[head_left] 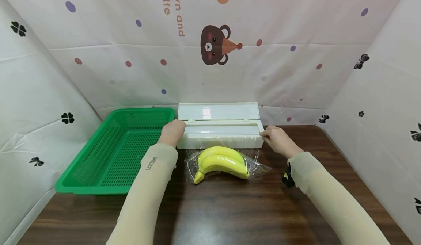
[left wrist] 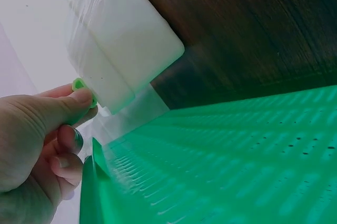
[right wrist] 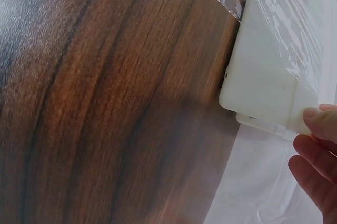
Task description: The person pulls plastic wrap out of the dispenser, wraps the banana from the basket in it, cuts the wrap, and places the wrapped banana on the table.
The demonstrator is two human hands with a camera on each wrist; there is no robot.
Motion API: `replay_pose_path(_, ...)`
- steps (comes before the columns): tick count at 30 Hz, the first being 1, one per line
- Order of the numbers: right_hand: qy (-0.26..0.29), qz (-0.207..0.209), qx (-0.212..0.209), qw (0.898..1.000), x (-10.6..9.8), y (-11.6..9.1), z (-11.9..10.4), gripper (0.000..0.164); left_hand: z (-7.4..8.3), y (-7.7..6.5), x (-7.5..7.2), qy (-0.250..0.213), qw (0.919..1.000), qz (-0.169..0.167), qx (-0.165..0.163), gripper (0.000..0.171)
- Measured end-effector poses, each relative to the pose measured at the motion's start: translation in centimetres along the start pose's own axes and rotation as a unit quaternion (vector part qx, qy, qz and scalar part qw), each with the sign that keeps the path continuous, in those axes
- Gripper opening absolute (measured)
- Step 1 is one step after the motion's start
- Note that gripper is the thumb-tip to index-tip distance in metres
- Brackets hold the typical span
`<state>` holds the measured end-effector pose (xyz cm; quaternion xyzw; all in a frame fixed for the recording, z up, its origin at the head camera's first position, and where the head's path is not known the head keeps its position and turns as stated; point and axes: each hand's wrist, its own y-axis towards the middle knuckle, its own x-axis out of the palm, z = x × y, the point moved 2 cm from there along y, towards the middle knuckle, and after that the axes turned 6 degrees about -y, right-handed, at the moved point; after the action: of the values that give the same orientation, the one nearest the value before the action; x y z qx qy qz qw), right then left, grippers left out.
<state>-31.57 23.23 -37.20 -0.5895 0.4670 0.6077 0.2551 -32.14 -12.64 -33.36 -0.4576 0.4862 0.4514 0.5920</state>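
Observation:
A white cling film dispenser (head_left: 220, 142) stands at the back of the table with its lid (head_left: 218, 111) raised. My left hand (head_left: 172, 131) is at its left end, and in the left wrist view it pinches a small green tab (left wrist: 84, 90) there. At the right end my right hand (head_left: 277, 139) pinches the dispenser's upper front corner between thumb and fingers. Clear film (right wrist: 281, 29) hangs over the front of the dispenser. Just before it lies a bunch of yellow bananas (head_left: 223, 163), with clear film (head_left: 258, 167) over and around it.
A green slotted basket (head_left: 92, 189) stands left of the dispenser, close beside my left hand and forearm. White printed cloth (head_left: 279, 84) rises behind the brown wooden table (head_left: 230, 215) and along both sides. A dark strap (head_left: 288, 176) is on my right wrist.

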Motion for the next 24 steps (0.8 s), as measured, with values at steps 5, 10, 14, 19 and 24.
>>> replay_pose_path(5,-0.001,-0.001,0.003,1.000,0.1,0.0,0.1,0.021,0.1,0.0,-0.1,0.005,1.0000,0.002,0.007,0.016)
replay_pose_path(10,-0.002,0.001,0.002,1.000,0.3,0.0,0.2,0.021,0.4,0.2,0.0,0.011,0.9998,0.002,0.017,0.017)
replay_pose_path(14,0.001,0.003,0.002,1.000,0.3,0.0,0.1,0.022,0.7,0.3,0.0,0.015,0.9997,-0.003,0.018,0.017)
replay_pose_path(19,0.003,0.005,0.002,1.000,0.3,0.0,0.1,0.022,0.9,0.5,0.2,0.022,0.9995,0.000,0.022,0.016)
replay_pose_path(24,0.003,0.008,-0.001,1.000,0.3,0.0,0.2,0.021,1.2,0.4,0.3,0.028,0.9991,0.011,0.030,0.017)
